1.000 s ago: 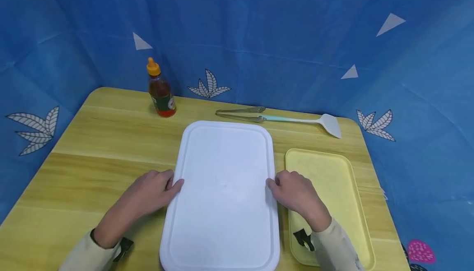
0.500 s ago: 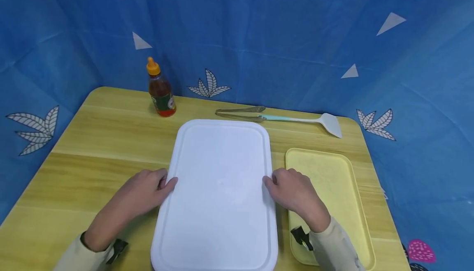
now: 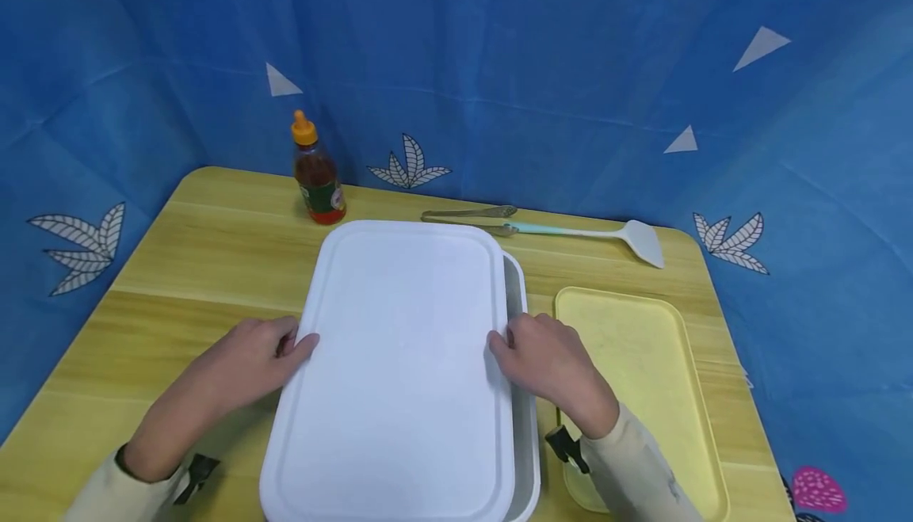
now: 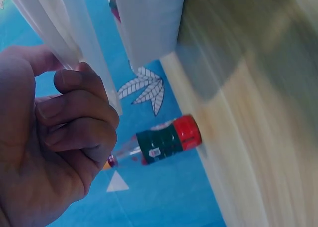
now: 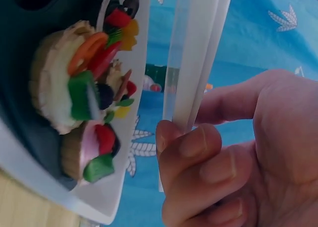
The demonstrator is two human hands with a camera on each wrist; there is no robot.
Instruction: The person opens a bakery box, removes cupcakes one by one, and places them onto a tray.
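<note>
A white rectangular lid is held above a white container, shifted left so a strip of the container shows along its right. My left hand pinches the lid's left edge, thumb on top. On the opposite edge, my right hand pinches it the same way. The right wrist view shows a clear gap between lid and container. Inside, on a dark bottom, sit several tart-like pieces with red, green and orange toppings. From above, the lid hides most of the container.
Behind the container stands a sauce bottle with an orange cap. Metal tongs and a spatula lie along the table's back edge. To the right is a yellow tray, partly under my right forearm. A blue curtain hangs behind.
Both hands have moved left with the lid, most in the last half second. The container's right side, covered before, now shows beside the lid.
</note>
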